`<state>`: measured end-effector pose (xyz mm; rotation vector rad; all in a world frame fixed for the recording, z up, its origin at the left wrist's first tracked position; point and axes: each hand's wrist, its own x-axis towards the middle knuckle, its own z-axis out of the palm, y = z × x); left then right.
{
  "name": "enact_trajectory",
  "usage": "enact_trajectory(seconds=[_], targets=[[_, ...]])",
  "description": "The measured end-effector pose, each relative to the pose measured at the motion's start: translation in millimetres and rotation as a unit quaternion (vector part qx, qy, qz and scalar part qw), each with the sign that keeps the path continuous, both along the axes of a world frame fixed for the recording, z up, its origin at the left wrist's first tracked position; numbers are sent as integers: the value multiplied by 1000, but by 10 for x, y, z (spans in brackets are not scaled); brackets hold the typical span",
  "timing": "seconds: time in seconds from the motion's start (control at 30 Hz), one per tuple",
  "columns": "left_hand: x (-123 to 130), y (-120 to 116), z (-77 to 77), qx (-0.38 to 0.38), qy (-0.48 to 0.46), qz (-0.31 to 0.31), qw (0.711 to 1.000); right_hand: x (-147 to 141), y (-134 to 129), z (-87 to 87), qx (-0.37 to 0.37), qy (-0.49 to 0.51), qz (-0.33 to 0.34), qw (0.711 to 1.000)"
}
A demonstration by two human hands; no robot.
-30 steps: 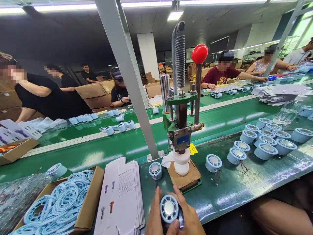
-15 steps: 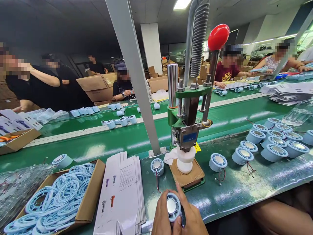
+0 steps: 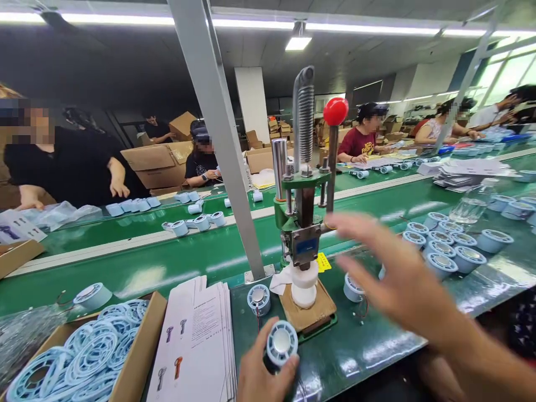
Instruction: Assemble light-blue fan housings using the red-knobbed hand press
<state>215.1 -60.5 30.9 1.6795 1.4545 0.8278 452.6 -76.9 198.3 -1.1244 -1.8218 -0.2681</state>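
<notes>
Blue fan part (image 3: 282,344) sits pinched in the left hand (image 3: 259,377); the right hand (image 3: 393,276) hangs spread beside the press (image 3: 305,223).

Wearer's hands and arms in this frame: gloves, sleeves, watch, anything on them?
Both bare. The left hand has no glove and no ring that shows; only its upper part is in frame, so the wrist is out of view. The right hand is motion-blurred, ungloved, and its forearm runs to the lower right corner with no sleeve, watch or band visible.

Factory assy line: green conveyor belt (image 3: 125,268), hand press (image 3: 305,223), workers, cartons
</notes>
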Motion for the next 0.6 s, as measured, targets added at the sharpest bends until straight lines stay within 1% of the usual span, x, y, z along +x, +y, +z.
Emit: enact_trajectory(seconds=[0.03,0.07,0.1,0.13,0.17,0.2,0.23,0.27,0.33,0.4,0.43,0.5,0.53,0.57,0.6], targets=[[55,107,140,3,-2,-9,1000,112,122,379,81,-9,-39,996],[122,221,261,8,-10,-22,1000,206,272,725,139,-8,-69,988],[201,335,356,9,-27,-41,999,281,445,1024,177,-3,-85,981],[287,445,422,6,-51,-59,997,337,633,1267,187,6,-99,977],[374,545,460,2,-80,-75,994,376,827,1448,171,21,-98,980],[460,633,475,-3,-109,-90,990,400,1016,1572,132,41,-85,987],[538,708,472,-10,-133,-109,985,413,1193,1646,83,61,-62,993],[607,768,457,-16,-151,-127,980,420,1350,1683,38,79,-33,996],[706,848,417,-24,-172,-160,972,433,1586,1698,-31,106,31,993],[758,882,380,-33,-182,-186,965,456,1699,1709,-88,123,85,985],[771,883,366,-37,-185,-194,963,469,1701,1723,-120,130,104,979],[769,857,344,-42,-192,-213,957,481,1571,1743,-155,146,110,971],[749,833,334,-43,-200,-224,953,471,1430,1727,-146,154,102,972],[710,803,324,-44,-203,-230,951,447,1238,1678,-119,161,95,975],[645,773,315,-38,-195,-224,954,407,1001,1585,-84,163,91,979]])
